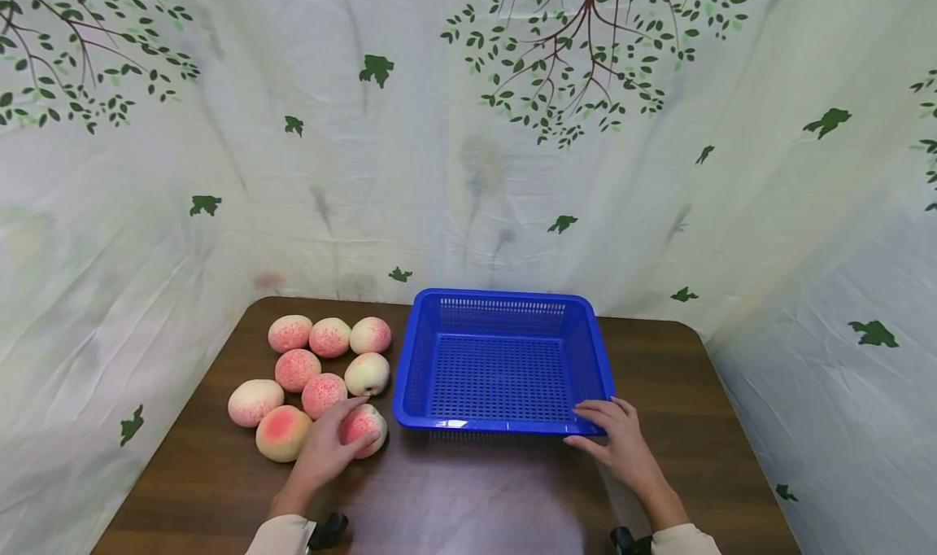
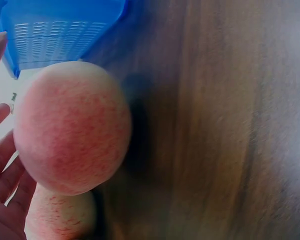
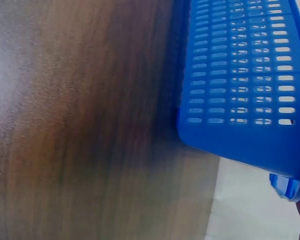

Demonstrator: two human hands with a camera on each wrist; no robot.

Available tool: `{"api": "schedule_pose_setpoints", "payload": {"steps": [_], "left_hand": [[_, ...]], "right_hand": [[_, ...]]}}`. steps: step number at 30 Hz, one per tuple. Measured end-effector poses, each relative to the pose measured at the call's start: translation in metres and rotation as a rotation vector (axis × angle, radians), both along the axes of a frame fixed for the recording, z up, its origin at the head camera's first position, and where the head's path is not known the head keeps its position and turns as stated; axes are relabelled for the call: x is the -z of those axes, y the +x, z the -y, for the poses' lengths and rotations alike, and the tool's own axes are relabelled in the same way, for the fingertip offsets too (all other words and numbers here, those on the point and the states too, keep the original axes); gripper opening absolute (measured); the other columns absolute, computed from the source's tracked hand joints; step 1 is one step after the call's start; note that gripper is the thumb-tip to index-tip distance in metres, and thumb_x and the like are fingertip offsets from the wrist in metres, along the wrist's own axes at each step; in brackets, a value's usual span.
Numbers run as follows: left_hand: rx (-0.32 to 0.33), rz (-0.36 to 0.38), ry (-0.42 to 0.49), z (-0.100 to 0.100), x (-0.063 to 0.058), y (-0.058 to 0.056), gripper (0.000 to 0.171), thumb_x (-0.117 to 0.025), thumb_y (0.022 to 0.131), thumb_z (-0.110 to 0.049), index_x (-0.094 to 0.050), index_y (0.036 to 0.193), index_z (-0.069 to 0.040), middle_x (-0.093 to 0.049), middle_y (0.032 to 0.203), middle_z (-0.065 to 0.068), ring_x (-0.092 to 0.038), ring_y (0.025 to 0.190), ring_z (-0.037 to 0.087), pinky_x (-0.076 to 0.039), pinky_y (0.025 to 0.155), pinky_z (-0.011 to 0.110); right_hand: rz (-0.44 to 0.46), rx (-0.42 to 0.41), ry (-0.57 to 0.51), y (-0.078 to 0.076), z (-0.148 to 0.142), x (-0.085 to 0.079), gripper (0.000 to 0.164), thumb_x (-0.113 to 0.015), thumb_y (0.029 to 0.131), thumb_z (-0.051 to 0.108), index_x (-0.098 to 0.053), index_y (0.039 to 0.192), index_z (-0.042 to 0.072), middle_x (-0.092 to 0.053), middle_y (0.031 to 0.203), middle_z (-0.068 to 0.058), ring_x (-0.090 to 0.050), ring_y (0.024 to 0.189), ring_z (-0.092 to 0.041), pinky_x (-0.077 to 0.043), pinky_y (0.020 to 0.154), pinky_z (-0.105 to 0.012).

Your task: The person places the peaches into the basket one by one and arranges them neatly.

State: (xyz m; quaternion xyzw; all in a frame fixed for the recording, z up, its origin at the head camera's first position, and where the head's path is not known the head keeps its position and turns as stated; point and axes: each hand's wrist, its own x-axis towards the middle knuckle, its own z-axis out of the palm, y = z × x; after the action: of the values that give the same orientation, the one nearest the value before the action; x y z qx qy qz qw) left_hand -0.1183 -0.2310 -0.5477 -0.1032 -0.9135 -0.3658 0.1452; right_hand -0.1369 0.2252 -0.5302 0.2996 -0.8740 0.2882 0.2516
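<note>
Head view: L hand (image 1: 324, 445) cups a round pink-white peach (image 1: 368, 425) on brown wooden table (image 1: 468, 490), R hand (image 1: 622, 451) grips blue rectangular plastic basket (image 1: 501, 376) near a corner; work prob. barely begun, w/ other 8 peaches (image 1: 298, 369) also outside.

Head view looks down; close wrist views share the basket (image 1: 498, 376).

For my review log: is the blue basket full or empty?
Empty. Seen from above in the head view, the blue basket has nothing on its slotted floor; the peaches all lie outside, to its left.
</note>
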Motion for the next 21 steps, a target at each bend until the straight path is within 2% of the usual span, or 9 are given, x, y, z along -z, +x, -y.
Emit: {"api": "schedule_pose_setpoints", "payload": {"steps": [3,5,12,17,21], "left_hand": [[-0.007,-0.016,-0.012,-0.001,0.005,0.000,0.055,-0.082,0.073,-0.016,-0.061,0.121,0.001,-0.063,0.120,0.017,-0.055,0.116,0.037,-0.033,0.096,0.040],[-0.010,-0.023,-0.010,-0.002,0.009,0.000,0.056,-0.083,0.071,-0.015,-0.061,0.120,0.002,-0.062,0.120,0.018,-0.054,0.116,0.039,-0.032,0.096,0.041],[0.006,-0.042,0.019,-0.001,0.016,0.003,0.061,-0.084,0.066,-0.011,-0.061,0.120,0.004,-0.058,0.125,0.024,-0.051,0.117,0.042,-0.030,0.096,0.042],[0.008,-0.042,0.015,0.000,0.017,0.004,0.063,-0.084,0.065,-0.009,-0.060,0.122,0.004,-0.056,0.127,0.025,-0.049,0.118,0.042,-0.029,0.097,0.041],[0.013,-0.043,0.003,0.001,0.018,0.003,0.063,-0.084,0.065,-0.008,-0.060,0.122,0.004,-0.056,0.127,0.024,-0.049,0.118,0.042,-0.029,0.097,0.041]], "right_hand": [[-0.045,0.000,-0.025,0.000,0.000,0.005,0.056,-0.056,0.085,0.058,-0.073,0.089,0.004,-0.069,0.094,-0.010,-0.063,0.090,-0.028,-0.027,0.090,-0.053],[-0.064,0.000,-0.044,0.000,-0.001,0.009,0.057,-0.054,0.086,0.058,-0.073,0.087,0.004,-0.070,0.092,-0.010,-0.063,0.088,-0.028,-0.026,0.090,-0.053],[-0.078,0.016,-0.101,0.001,0.000,0.018,0.057,-0.054,0.087,0.056,-0.073,0.086,0.003,-0.070,0.089,-0.012,-0.062,0.086,-0.029,-0.026,0.088,-0.055],[-0.096,0.023,-0.102,0.000,0.001,0.017,0.056,-0.055,0.088,0.055,-0.073,0.086,0.003,-0.070,0.087,-0.010,-0.063,0.085,-0.028,-0.025,0.096,-0.048],[-0.156,-0.008,-0.090,-0.001,0.000,0.016,0.047,-0.061,0.087,0.048,-0.073,0.085,0.002,-0.070,0.085,-0.009,-0.063,0.082,-0.027,-0.031,0.095,-0.045]]}}
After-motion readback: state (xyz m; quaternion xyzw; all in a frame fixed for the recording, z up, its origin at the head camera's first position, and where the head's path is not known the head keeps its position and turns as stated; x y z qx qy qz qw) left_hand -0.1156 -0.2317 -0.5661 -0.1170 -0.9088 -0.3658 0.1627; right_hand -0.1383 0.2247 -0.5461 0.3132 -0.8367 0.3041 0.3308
